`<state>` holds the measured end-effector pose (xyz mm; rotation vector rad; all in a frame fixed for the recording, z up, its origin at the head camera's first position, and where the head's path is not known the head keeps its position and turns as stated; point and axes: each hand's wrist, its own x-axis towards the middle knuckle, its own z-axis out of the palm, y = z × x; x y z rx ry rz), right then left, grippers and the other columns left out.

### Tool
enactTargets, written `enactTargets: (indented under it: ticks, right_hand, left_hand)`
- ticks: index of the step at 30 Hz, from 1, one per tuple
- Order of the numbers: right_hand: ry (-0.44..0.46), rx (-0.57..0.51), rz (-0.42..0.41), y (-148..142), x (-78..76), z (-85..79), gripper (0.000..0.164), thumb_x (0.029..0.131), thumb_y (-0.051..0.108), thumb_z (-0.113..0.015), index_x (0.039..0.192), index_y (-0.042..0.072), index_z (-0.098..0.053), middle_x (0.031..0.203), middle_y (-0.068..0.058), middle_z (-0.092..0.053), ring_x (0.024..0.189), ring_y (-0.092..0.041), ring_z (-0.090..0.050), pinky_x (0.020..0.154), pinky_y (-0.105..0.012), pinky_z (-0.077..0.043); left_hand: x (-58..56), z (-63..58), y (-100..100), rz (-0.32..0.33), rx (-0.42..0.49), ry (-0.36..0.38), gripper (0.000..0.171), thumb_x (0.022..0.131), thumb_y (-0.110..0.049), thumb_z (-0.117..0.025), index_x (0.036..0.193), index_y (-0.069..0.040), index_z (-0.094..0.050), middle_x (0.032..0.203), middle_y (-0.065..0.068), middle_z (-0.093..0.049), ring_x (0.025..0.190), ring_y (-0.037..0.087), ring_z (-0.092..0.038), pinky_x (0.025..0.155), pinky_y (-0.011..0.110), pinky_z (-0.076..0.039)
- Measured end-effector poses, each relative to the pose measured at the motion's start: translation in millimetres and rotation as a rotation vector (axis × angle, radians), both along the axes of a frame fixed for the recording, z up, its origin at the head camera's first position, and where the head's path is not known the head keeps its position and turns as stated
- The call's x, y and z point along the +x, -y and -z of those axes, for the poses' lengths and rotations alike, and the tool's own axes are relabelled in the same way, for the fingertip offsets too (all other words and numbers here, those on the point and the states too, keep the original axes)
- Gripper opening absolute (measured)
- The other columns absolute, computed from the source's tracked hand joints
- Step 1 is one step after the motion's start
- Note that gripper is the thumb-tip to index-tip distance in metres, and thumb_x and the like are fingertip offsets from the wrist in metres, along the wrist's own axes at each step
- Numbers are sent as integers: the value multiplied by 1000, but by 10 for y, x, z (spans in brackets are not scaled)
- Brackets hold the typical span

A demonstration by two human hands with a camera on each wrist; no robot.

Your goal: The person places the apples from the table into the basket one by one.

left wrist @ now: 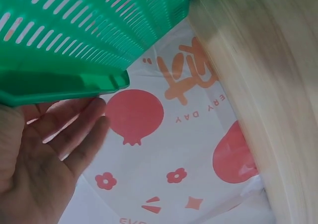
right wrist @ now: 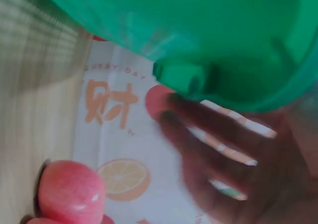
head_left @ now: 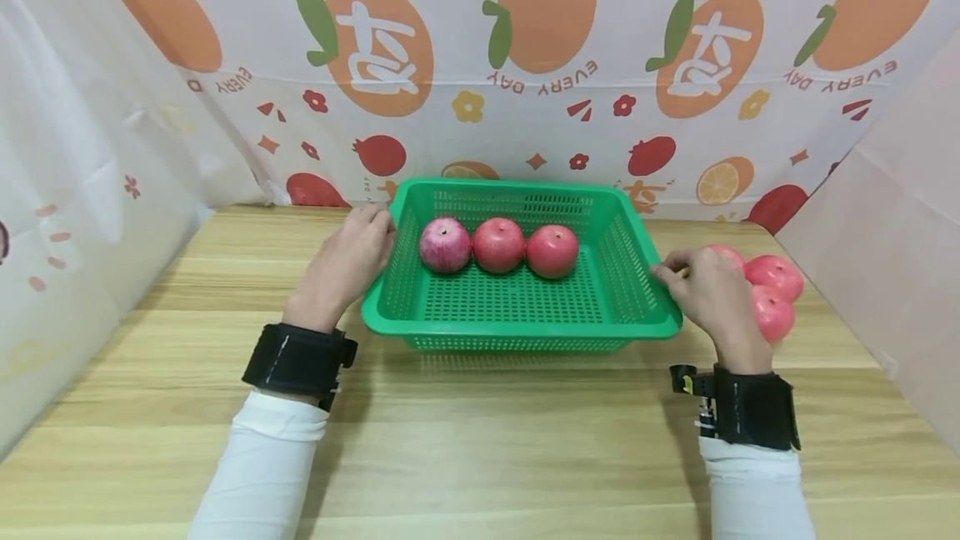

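A green plastic basket (head_left: 517,327) with slotted walls stands in the middle of the wooden table. Inside it, three apples line up in a row: a purple-red streaked apple (head_left: 446,246) at left, a red apple (head_left: 498,245) in the middle and another red apple (head_left: 552,252) at right. My left hand (head_left: 341,261) grips the basket's left rim, its fingers under the edge (left wrist: 64,134). On the opposite side, my right hand (head_left: 712,294) holds the right rim, with fingers beneath it, blurred in the right wrist view (right wrist: 223,154). Whether the basket touches the table cannot be told.
Several pinkish-red apples (head_left: 772,312) sit on the table (head_left: 510,440) just right of my right hand. A white fruit-print cloth (head_left: 465,107) hangs behind the table, and pale sheets (head_left: 67,190) flank both sides.
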<state>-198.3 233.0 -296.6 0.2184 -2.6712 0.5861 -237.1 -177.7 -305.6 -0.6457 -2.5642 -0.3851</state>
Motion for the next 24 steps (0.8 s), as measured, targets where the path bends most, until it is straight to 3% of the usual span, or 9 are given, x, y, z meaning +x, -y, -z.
enactTargets:
  ticks: [4, 6, 12, 18, 24]
  right_hand:
    - [-204, -59, 95, -62, -23, 13, 19, 84, 17, -62, 82, -1, -68, 65, -15, -63, 59, -26, -55, 45, -36, -42]
    - [-223, -78, 131, -105, -28, 18, 19, 84, 17, -61, 84, -1, -68, 67, -17, -64, 62, -27, -56, 46, -37, -41]
    - [-184, -72, 228, -247, -28, 41, 19, 84, 15, -58, 89, -1, -67, 79, -20, -65, 72, -32, -56, 54, -44, -42]
    - [-168, -86, 283, -347, -11, 73, 22, 84, 14, -59, 90, -6, -65, 81, -26, -63, 80, -38, -51, 70, -53, -40]
    - [-48, -104, 328, -451, 15, 93, 28, 85, 16, -58, 99, -8, -62, 96, -28, -60, 92, -43, -45, 76, -56, -39]
  left_hand:
    - [-10, -6, 0, 11, 11, -17, 7, 83, 0, -58, 88, 5, -57, 90, 16, -54, 85, 27, -47, 76, 44, -51]
    - [-12, -12, 1, 14, 13, -12, 8, 82, 0, -59, 88, 6, -57, 89, 16, -54, 83, 27, -48, 75, 44, -51]
    - [-27, -24, -6, 18, 7, -1, 8, 82, 0, -60, 87, 6, -58, 86, 16, -55, 80, 28, -50, 74, 44, -52]
    - [-16, -36, -18, 5, -8, -29, 8, 82, -1, -60, 86, 6, -60, 84, 16, -58, 82, 29, -50, 74, 44, -51]
    - [-23, -24, -40, 16, -3, -49, 7, 82, -1, -60, 85, 6, -61, 83, 15, -58, 81, 29, -50, 73, 43, -52]
